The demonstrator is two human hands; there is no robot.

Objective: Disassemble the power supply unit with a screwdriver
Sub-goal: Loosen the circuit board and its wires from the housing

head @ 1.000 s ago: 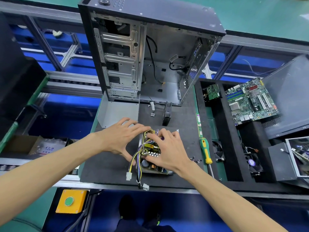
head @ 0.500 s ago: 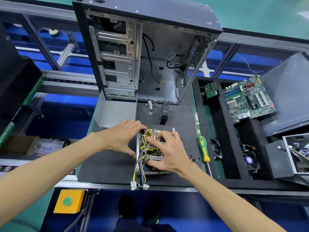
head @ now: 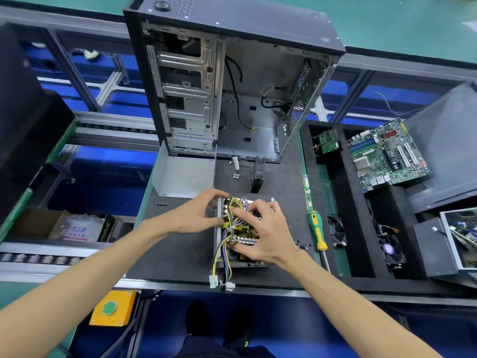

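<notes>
Black mat: we saw the opened PSU point(head: 241, 250) lying on the surface point(head: 180, 249), near its front edge, in front of the case point(head: 232, 81).
PSU: its circuit board and yellow, purple and black wires were exposed; white connectors point(head: 213, 281) hung over the edge.
Left hand point(head: 196, 215): we saw its fingers curled at the PSU's far left corner, touching the metal edge; we could not tell whether it gripped.
Right hand point(head: 263, 228): it lay spread over the board, fingertips pressing among the wires.
Screwdriver point(head: 318, 232): green and yellow, it lay untouched just right of the PSU, screws point(head: 302, 244) between them.
Motherboard point(head: 387, 156): it rested in a tray far right.
</notes>
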